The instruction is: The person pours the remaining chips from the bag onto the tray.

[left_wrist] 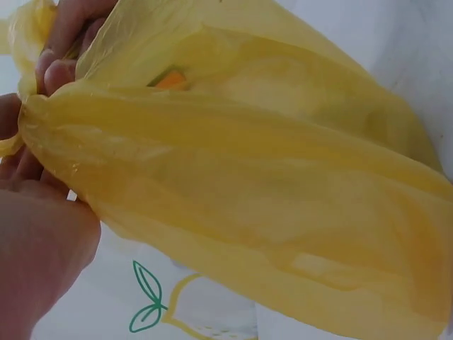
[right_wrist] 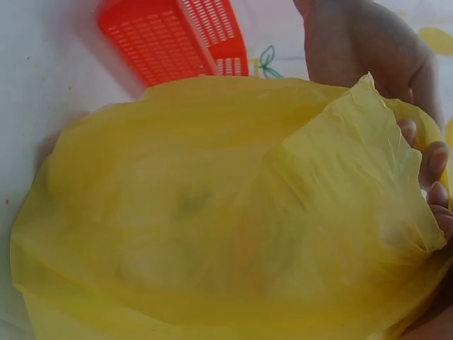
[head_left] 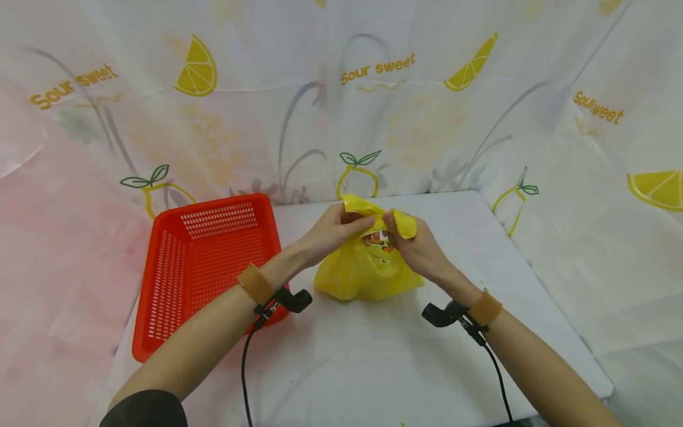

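Note:
A yellow plastic bag (head_left: pixel 368 276) sits on the white table, bulging at the bottom, its top gathered between both hands. The left hand (head_left: pixel 338 228) pinches the bag's upper left part, thumb lying across the plastic. On the other side the right hand (head_left: pixel 418 249) grips the upper right part, with a flap of plastic sticking out above its fingers. A printed patch with red and orange marks shows on the bag between the hands. In the left wrist view, the yellow plastic (left_wrist: pixel 233 170) fills most of the picture; its contents are too blurred to tell.
A red perforated plastic basket (head_left: pixel 213 261) stands on the left of the white table (head_left: pixel 373 367), partly behind the left forearm. Behind hangs a white cloth (head_left: pixel 256 118) printed with lemons. Each wrist wears a strap with a small camera, and black cables run down toward the table's front.

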The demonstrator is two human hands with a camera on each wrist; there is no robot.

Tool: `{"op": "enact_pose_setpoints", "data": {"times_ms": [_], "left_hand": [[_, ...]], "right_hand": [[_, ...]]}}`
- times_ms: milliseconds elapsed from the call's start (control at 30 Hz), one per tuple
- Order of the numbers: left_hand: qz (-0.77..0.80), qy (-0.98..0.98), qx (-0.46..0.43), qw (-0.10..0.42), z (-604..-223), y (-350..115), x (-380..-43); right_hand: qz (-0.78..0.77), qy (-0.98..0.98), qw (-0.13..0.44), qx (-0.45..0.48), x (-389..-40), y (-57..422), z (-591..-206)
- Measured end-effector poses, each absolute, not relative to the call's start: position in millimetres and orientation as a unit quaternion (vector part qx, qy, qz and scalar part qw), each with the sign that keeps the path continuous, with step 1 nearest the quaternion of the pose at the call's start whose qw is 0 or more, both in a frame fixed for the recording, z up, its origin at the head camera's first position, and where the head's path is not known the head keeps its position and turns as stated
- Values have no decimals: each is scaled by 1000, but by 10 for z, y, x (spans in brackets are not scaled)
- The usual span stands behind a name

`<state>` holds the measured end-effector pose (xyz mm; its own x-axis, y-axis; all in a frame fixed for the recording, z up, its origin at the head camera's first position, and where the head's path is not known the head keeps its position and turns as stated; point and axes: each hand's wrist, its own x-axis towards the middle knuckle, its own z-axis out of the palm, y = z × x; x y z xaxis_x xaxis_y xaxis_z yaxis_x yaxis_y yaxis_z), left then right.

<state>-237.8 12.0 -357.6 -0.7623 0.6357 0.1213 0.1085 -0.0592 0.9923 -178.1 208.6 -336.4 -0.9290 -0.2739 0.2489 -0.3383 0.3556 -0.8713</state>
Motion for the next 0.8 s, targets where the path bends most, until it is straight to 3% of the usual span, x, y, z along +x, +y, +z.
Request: {"op": "enact_pose_setpoints", "data": {"times_ms": [367,800], "left_hand": [[662,634,273,291,-3591,78,-2441],[650,639,264,317,-3661,113,-2586]], "right_hand": [[578,-796,15,181,-1790,2107,-3401],[553,-805,9,212,-1769,2132,-3400]]}}
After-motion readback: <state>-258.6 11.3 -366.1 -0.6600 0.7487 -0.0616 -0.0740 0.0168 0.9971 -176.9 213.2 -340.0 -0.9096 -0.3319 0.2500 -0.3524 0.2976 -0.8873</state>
